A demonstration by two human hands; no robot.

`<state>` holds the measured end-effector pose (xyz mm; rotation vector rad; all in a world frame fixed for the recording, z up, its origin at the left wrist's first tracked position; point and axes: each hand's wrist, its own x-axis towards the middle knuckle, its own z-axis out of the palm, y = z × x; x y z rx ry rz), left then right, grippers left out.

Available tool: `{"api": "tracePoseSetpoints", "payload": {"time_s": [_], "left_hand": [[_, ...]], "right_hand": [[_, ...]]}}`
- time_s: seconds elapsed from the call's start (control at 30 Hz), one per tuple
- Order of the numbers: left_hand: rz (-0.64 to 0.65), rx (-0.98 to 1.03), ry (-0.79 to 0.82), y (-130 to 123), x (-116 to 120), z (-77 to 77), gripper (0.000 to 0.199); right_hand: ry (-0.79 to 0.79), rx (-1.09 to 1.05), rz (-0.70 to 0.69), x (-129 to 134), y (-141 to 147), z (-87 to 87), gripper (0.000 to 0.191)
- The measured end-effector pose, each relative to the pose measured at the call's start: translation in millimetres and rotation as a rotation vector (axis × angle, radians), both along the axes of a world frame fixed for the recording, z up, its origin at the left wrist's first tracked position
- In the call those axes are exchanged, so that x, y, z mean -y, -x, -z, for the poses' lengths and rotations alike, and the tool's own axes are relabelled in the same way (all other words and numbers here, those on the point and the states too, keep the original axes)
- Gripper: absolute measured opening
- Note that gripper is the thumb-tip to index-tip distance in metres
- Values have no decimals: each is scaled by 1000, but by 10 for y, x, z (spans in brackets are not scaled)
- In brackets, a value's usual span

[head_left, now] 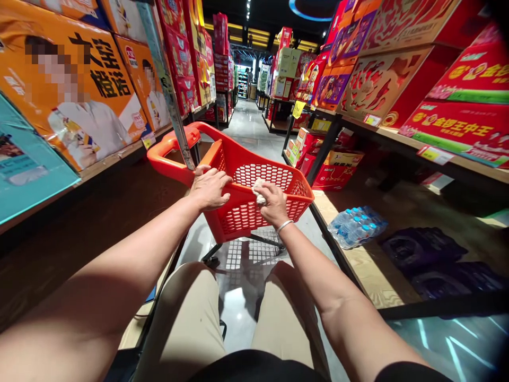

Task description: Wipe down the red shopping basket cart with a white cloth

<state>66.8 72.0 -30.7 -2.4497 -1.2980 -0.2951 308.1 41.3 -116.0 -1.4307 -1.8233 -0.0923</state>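
Observation:
A red-orange plastic shopping cart (264, 178) with pierced walls stands askew in the aisle, right in front of my knees. My left hand (209, 187) is on the near rim by the handle end, its fingers bent over the edge and gripping it. A bunched white cloth (259, 192) is pinched in my right hand (273, 203), which presses it against the upper edge of the cart's near side. My right fingers partly cover the cloth. A metal post (175, 101) rises from the handle end of the cart.
Shelves flank the aisle. Orange cartons (67, 90) stand at the left; red gift boxes (457, 122) sit on the right shelf (397, 139). Wrapped water bottles (356, 225) and dark packs (423, 246) lie on the low right shelf. Floor (246, 127) runs away between the shelves.

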Motion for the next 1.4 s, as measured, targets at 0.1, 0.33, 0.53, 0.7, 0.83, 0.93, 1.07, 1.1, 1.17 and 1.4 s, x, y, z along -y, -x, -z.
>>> {"api": "tracePoseSetpoints", "payload": {"time_s": [0.1,0.33,0.53,0.7,0.83,0.93,1.07,1.1,1.17,1.4], "left_hand": [[-9,27,2,123,-62,6,38],[-58,33,8,234,-118,-1,45],[-33,24,-10,152,-64,-6,44],[-48,15,11,173,-77,11,46],[-61,14,9,198,-101,6,47],[-69,11,24,204,-116,8,47],[-73,10,6,204,-126,21,48],[-73,13,2,204,-126,22,48],[-63,21,-1,201,-123,20,48],[-67,24,8,212,-118,24,48]], "right_hand": [[1,114,-91,3,-101,-11,50],[-202,16,216,235,-1118,294,23],[-331,222,39,131,-661,449,17],[31,565,-138,7,-382,990,20],[209,710,-264,180,-687,1288,14],[199,704,-216,328,-982,1180,18],[-71,472,22,333,-1235,723,23],[-140,407,80,307,-1267,635,24],[-193,328,142,265,-1287,583,25],[12,349,-83,447,-1164,1058,30]]}}
